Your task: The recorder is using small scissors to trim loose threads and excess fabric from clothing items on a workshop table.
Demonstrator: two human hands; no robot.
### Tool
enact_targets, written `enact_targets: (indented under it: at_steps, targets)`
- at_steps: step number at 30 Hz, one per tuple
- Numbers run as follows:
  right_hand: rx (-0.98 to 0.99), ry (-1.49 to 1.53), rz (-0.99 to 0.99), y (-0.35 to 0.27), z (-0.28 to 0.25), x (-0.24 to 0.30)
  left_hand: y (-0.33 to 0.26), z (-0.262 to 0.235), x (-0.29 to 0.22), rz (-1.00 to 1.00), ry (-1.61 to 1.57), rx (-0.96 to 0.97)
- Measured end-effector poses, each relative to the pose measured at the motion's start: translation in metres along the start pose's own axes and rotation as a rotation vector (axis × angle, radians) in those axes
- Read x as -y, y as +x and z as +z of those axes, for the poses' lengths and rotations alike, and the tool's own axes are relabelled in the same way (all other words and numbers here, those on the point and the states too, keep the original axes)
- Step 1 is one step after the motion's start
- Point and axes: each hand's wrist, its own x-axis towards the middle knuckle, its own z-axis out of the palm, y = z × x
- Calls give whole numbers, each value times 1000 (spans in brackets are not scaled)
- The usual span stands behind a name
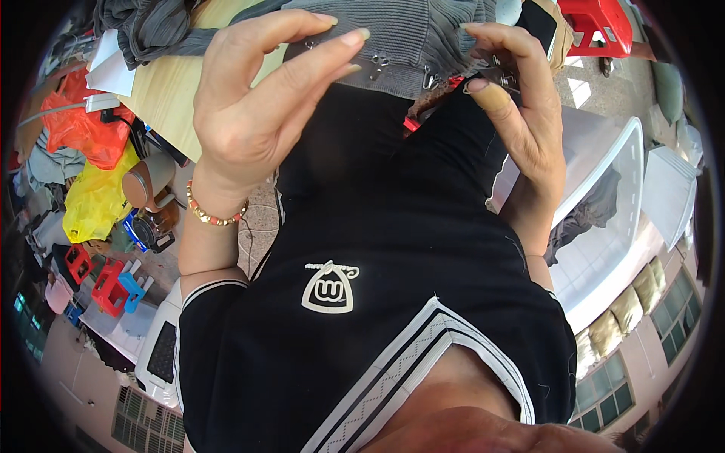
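Observation:
A grey ribbed knit garment (377, 38) lies across my lap and the table's edge, with small shiny metal pieces (378, 68) on its lower band. My left hand (257, 106) is raised over the garment's left side, its fingers stretched and apart, with nothing plainly between them. At the garment's right side is my right hand (521, 106), its thumb and forefinger curved around a small, partly see-through, shiny thing (498, 73). What that thing is I cannot make out. Something small and red (411, 124) shows beneath the knit, against my dark clothing.
The pale wooden tabletop (170, 98) reaches in from the left, with more grey knitwear (155, 30) on it. Orange-red (91, 121) and yellow bags (98, 196) hang or lie beside it. To the right stands a white bin (604, 264) containing dark cloth; a red stool (600, 26) is beyond.

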Motion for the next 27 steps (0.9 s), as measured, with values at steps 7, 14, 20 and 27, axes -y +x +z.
enact_targets:
  at_steps: [7,14,20,27]
  targets:
    - [77,26,-23,4,1,3,-7,14,9,120,72,-172]
    - [63,23,25,5,4,20,-9,13,8,135,99,-184]
    - [-41,-101,-97,7,8,9,-1,12,0,94,56,-189]
    - [-155,-115,-270,12,12,13,6,9,15,326,121,-110]
